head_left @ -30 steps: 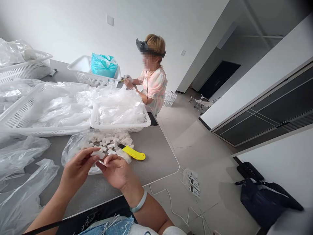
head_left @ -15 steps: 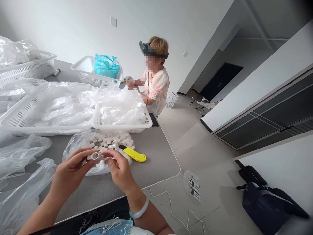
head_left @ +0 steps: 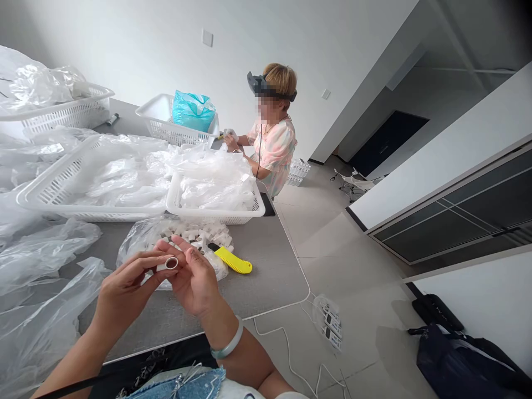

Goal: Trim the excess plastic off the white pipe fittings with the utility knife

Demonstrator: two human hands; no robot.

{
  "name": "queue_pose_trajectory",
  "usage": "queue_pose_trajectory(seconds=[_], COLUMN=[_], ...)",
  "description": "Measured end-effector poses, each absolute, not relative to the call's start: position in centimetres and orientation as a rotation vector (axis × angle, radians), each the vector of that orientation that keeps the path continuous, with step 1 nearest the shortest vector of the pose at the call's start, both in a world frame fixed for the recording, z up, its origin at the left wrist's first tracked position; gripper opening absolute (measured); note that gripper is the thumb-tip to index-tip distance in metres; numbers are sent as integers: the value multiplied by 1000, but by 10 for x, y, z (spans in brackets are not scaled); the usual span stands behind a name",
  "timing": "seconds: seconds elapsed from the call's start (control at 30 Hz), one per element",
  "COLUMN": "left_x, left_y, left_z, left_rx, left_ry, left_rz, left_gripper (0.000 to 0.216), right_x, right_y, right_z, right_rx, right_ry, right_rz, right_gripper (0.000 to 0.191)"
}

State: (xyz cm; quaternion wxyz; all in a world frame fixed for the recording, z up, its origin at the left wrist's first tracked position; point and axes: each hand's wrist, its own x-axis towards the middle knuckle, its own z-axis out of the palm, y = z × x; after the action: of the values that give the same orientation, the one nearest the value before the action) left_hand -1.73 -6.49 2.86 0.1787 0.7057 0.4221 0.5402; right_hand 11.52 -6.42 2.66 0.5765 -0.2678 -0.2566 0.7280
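Centrally, the left hand [head_left: 123,289] and right hand [head_left: 193,282] close on a short white tube [head_left: 170,263], pinched between their fingertips. Just beyond the hands, many heaped tubes [head_left: 195,233] remain in a clear plastic bag [head_left: 135,249], beside a yellow-handled knife [head_left: 233,260].

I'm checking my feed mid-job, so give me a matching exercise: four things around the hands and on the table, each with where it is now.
Things:
1. white tubular piece
2. yellow-handled tool
3. turquoise plastic bag
4. pale green bangle

Places:
A. around the wrist of the right hand
B. in a white plastic basket
C. on the grey table
D. at the fingertips of the left hand

Pairs: 1-D, 2-C, 3-B, 4-A.
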Motion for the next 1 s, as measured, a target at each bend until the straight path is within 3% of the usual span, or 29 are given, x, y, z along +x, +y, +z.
queue_pose_trajectory(seconds=[0.17, 0.37, 0.5, 0.77, 1.0], left_x=[-23, -20, -15, -20, -23], left_y=[-64, -61, -60, -47, -53], left_z=[27, 15, 11, 15, 2], left_rx=[1972, 1792, 1480, 1645, 1686], left_ry=[1229, 1302, 1293, 1249, 1502], left_rz=[1526, 1508, 1533, 1363, 1439], left_gripper=[16, 27, 44, 38, 35], right_x=[116, 107, 97, 91, 100], right_y=[-65, -68, -68, -49, -36], right_z=[20, 15, 12, 6, 2], right_rx=[-724, -694, -654, -764, -959], right_ry=[-595, -524, -582, -698, -864], right_rz=[1610, 1716, 1713, 1595, 1338], right_gripper=[58, 79, 82, 67, 33])
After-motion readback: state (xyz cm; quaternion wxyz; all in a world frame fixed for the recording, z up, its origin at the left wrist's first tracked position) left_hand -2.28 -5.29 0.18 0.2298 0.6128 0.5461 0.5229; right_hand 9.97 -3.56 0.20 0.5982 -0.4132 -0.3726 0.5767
